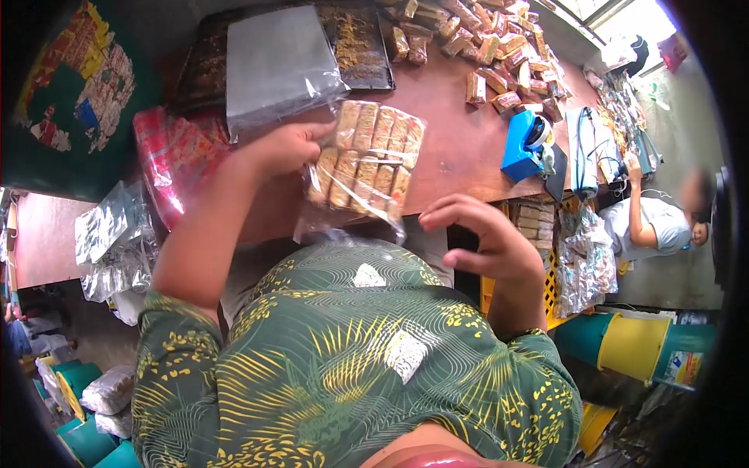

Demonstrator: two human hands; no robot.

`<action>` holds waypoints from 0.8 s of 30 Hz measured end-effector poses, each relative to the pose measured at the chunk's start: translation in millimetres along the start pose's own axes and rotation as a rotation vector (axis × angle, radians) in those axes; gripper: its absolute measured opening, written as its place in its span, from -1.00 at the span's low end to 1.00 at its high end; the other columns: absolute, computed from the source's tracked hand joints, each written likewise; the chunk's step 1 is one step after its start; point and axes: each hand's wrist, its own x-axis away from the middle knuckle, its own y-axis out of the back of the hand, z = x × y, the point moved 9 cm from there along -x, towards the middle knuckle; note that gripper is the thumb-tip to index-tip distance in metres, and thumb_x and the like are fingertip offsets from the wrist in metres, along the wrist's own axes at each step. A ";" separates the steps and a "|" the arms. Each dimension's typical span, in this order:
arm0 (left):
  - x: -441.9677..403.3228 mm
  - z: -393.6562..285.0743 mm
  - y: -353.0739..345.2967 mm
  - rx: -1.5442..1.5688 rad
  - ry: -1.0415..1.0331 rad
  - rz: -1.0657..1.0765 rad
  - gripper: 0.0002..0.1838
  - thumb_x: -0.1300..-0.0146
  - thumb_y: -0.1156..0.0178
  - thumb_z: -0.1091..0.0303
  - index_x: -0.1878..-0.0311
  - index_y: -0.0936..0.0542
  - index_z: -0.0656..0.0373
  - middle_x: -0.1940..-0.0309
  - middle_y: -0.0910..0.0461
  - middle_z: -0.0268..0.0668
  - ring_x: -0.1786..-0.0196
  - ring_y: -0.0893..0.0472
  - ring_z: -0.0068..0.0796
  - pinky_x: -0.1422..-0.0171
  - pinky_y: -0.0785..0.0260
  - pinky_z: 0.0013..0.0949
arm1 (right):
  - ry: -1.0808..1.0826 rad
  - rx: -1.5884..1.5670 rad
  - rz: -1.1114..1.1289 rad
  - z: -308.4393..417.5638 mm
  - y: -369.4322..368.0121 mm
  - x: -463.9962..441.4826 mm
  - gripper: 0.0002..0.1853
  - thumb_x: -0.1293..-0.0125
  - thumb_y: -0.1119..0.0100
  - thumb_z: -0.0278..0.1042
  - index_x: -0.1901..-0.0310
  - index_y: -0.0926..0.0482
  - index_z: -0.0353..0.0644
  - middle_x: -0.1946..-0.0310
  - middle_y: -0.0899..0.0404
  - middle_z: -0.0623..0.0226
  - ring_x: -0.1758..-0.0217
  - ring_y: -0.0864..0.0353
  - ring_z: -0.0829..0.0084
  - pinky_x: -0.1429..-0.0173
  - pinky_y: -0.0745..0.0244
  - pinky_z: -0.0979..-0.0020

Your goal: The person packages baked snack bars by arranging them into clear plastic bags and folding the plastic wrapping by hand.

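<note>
My left hand [293,147] pinches the upper left edge of a clear plastic bag [331,222]. Two rows of brown, crumbly-looking bars [365,160] fill the bag, which hangs over the table's near edge in front of my body. The bag's loose lower end sags toward my shirt. To the right of it my right hand [488,238] is apart from the bag, fingers curved and spread, holding nothing. Just beyond my left hand lies a stack of flat clear plastic bags [277,66] on a dark tray [363,47].
Many small wrapped bars [499,51] are heaped at the table's [437,117] far right. Nearer stands a blue tape dispenser [524,144] beside a sealing device [581,148]. Red-printed plastic [168,156] lies on the left. Another person [647,222] works at the right.
</note>
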 end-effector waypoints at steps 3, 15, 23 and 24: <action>-11.6 -53.5 -2.5 -0.225 0.063 0.112 -0.22 -0.23 -0.06 0.66 -0.58 -0.49 0.02 -0.21 -0.72 -0.35 -0.03 -0.67 -0.60 -0.24 -0.51 -0.48 | -0.118 0.076 -0.182 -8.0 19.1 -6.8 -0.49 -0.30 -0.53 -0.31 -0.23 -0.64 -0.30 -0.21 -0.62 0.14 -0.32 -0.60 0.19 -0.42 -0.44 0.23; -48.2 -91.9 -86.6 -0.617 0.091 0.456 -0.57 -0.48 -0.20 0.44 -0.37 -0.71 -0.01 -0.07 -0.81 -0.28 -0.02 -0.71 -0.51 -0.19 -0.56 -0.34 | -0.220 0.474 -0.279 -125.9 62.3 -62.3 -0.62 -0.52 -0.31 -0.24 -0.27 -0.65 -0.17 -0.20 -0.62 0.06 -0.27 -0.63 0.08 -0.36 -0.53 0.18; -40.0 -72.7 -37.8 -0.721 -0.174 0.219 -0.70 -0.55 -0.19 0.32 -0.23 -0.72 0.11 -0.04 -0.79 -0.17 -0.05 -0.72 -0.38 -0.21 -0.55 -0.25 | -0.586 0.179 -0.121 -189.7 62.6 -54.2 -0.71 -0.55 -0.34 -0.19 0.18 -0.69 -0.30 0.51 -0.57 0.44 0.40 -0.49 0.60 0.28 -0.49 0.36; -34.7 -71.8 -29.5 -0.726 -0.229 0.189 -0.71 -0.55 -0.20 0.32 -0.22 -0.72 0.11 -0.03 -0.79 -0.17 -0.05 -0.72 -0.37 -0.21 -0.55 -0.24 | -0.584 0.174 -0.121 -192.5 65.6 -54.0 -0.71 -0.54 -0.35 -0.19 0.19 -0.69 -0.30 0.50 -0.58 0.45 0.39 -0.47 0.61 0.28 -0.49 0.37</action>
